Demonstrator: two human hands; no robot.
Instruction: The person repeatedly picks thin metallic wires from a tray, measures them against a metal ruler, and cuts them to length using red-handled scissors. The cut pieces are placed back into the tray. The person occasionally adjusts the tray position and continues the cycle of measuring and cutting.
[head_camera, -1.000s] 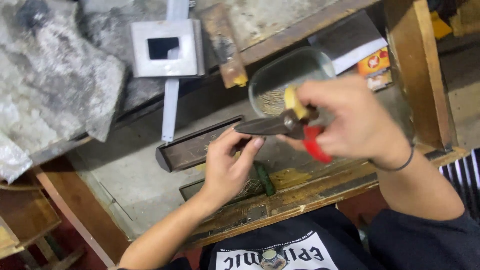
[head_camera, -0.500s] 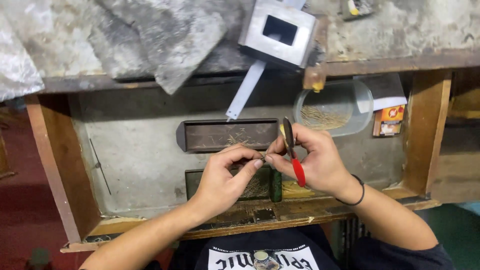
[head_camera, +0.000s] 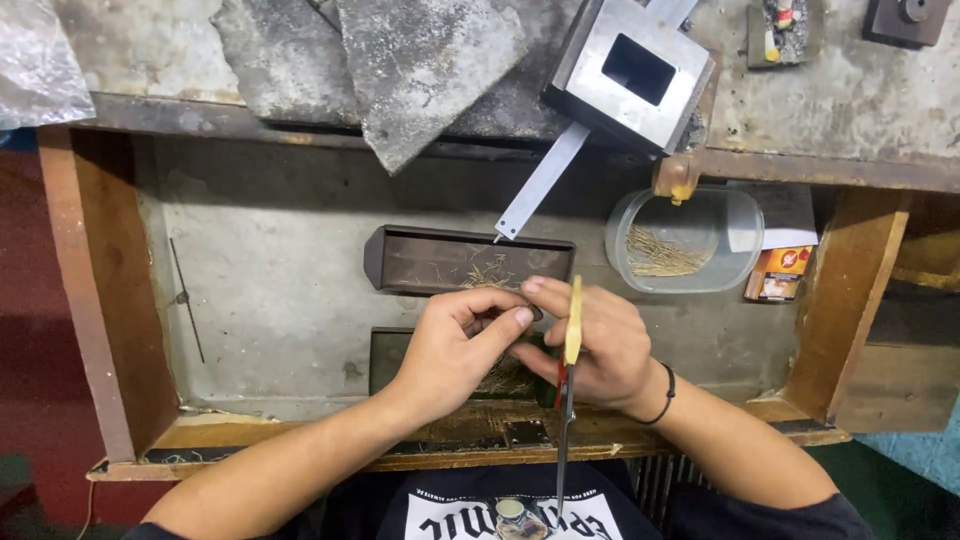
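A worn wooden drawer frame (head_camera: 100, 300) surrounds a dull, scratched grey metal floor (head_camera: 270, 260). The long tray (head_camera: 400, 262) is dark, matt metal. The tub (head_camera: 690, 240) is cloudy translucent plastic holding thin brassy wire pieces (head_camera: 655, 255). The cutters (head_camera: 568, 370) have glossy yellow and red plastic grips. The bench (head_camera: 850, 90) above is rough, stained stone-grey, carrying a brushed steel block (head_camera: 600, 70).

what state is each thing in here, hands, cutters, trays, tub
left hand: fingertips pinched together, touching the right hand
right hand: closed around the cutters
cutters: held upright, yellow and red handles
dark tray: open, a few thin wires inside
clear tub: open, holds a pile of thin wires
metal block: lying on bench, hollow side up
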